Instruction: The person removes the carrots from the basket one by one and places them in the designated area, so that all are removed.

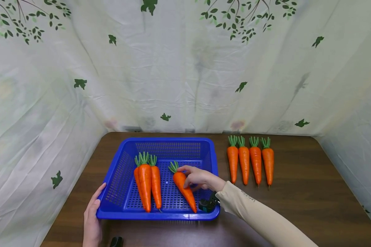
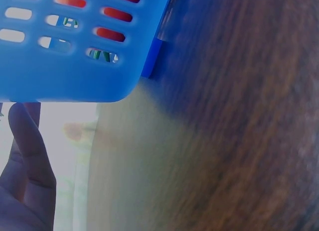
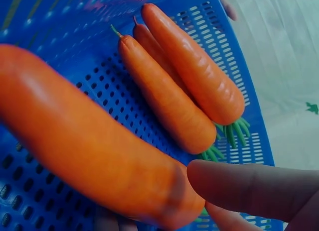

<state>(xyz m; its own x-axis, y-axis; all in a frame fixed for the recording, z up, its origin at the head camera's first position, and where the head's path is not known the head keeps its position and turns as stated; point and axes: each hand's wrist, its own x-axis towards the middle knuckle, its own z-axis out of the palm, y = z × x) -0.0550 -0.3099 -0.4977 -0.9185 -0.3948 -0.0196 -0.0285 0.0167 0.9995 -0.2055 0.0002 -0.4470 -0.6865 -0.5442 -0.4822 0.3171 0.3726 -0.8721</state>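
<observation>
My right hand [image 1: 201,178] reaches over the right half of a blue plastic basket [image 1: 157,216] and grips an orange carrot [image 1: 185,192] near its green top. In the right wrist view the thumb lies by the thick end of this carrot [image 3: 94,146], and other fingers show at its lower side. The carrot slants, its tip near the basket's front wall. Three carrots [image 1: 145,185] lie close together in the left half, one partly hidden behind another. My left hand [image 1: 92,216] touches the basket's front left rim from outside, fingers extended; the left wrist view shows fingertips at the rim.
Several more carrots [image 1: 243,164] lie in a row on the brown wooden table [image 1: 312,192], right of the basket, green tops toward the back. A white curtain [image 1: 185,68] with leaf prints hangs behind and at both sides. A small black object [image 1: 116,241] shows at the front edge.
</observation>
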